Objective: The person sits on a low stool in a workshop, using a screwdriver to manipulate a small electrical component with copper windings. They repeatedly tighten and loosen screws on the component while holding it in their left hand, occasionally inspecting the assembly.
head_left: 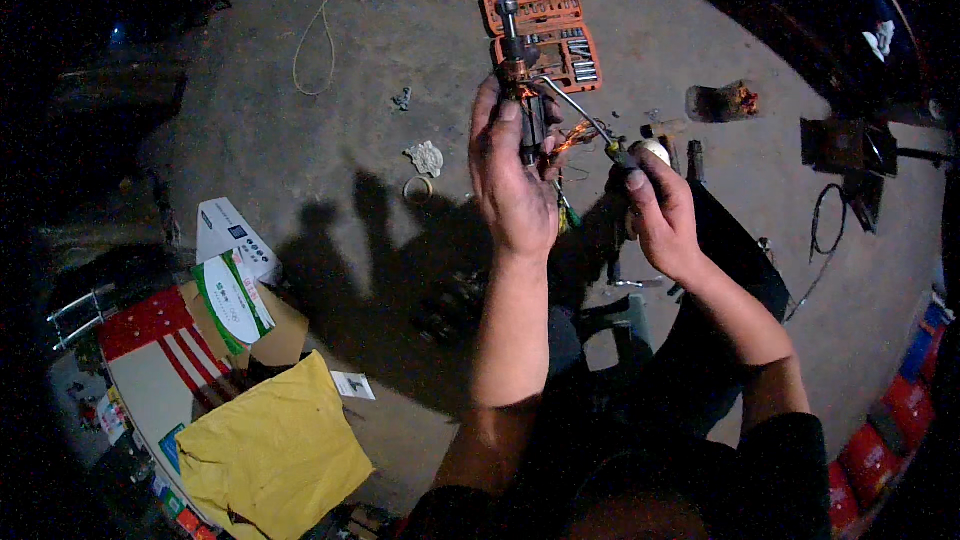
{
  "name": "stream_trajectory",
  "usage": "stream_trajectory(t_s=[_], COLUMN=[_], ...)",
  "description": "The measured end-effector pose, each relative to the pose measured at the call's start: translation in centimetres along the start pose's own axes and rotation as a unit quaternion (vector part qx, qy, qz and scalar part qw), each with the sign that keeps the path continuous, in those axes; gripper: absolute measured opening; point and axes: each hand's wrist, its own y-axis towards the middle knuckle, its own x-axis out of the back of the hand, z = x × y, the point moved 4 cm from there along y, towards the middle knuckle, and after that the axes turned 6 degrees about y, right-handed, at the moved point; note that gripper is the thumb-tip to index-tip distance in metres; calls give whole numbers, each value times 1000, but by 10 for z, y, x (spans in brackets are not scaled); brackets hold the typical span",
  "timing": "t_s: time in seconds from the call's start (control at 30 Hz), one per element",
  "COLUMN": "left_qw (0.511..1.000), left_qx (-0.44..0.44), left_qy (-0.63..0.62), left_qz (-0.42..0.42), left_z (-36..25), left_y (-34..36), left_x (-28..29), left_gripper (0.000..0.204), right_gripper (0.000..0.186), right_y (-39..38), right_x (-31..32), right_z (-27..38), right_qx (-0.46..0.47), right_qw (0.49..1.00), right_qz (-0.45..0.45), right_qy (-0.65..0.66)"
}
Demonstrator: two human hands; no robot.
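Left hand (pixel 512 180) nearest, fingers curled round copper-banded shaft (pixel 512 48), spiral end pointing away; orange case (pixel 576 12) lies open beyond, rows of sockets (pixel 582 60) inside; bent tool (pixel 580 108) reaches toward the copper, contact unclear; right hand (pixel 662 210) pinches its handle; step looks like prying at the copper; next move likely calls for a steady shaft.

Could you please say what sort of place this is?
Probably a repair workshop: an open orange socket set lies on the floor; the left hand holds what looks like a motor armature.
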Motion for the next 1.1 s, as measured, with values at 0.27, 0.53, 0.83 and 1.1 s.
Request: stream_trajectory(t_s=[0.27, 0.53, 0.83, 1.1], left_qw=[1000, 995, 994, 994], left_qx=[-21, 18, 49, 47], left_qy=[-9, -87, -97, -94], left_qz=[6, 35, 1, 0], left_z=[3, 7, 8, 10], left_y=[1, 4, 2, 1], left_x=[5, 10, 8, 6], left_gripper=[35, 25, 24, 25], right_gripper=[24, 25, 24, 24], right_y=[1, -1, -1, -1], right_x=[-6, -7, -8, -5], right_z=[5, 1, 0, -2], right_qx=[-10, -23, -30, -15], right_qw=[1000, 1000, 1000, 1000], right_qz=[9, 0, 7, -1], right_qy=[-5, -15, 5, 1])
